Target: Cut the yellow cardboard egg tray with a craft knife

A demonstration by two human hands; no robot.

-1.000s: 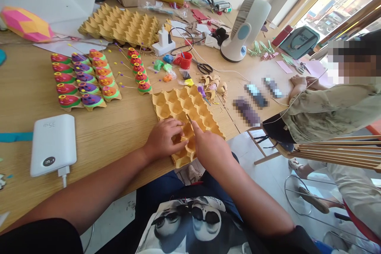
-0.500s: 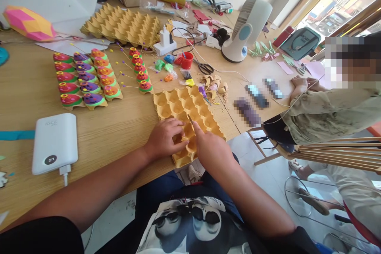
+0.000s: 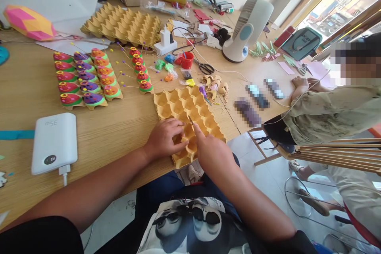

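A yellow egg tray (image 3: 178, 105) lies at the table's near edge, its corner over the edge. My left hand (image 3: 165, 138) presses down on the tray's near cups, fingers curled over the ridges. My right hand (image 3: 210, 149) is closed around a thin blade-like tool (image 3: 191, 120) whose tip sticks up from the tray beside my left fingers. The tool's lower part is hidden by my fingers.
Painted egg-cup pieces (image 3: 85, 79) stand in rows at left, a second egg tray (image 3: 122, 25) behind them. A white power bank (image 3: 54, 142) lies near left. A fan (image 3: 247, 27), scissors (image 3: 204, 67) and scraps sit further back. Another person (image 3: 336, 107) sits at right.
Almost nothing has moved; both hands stay on the tray, and the view has shifted slightly.
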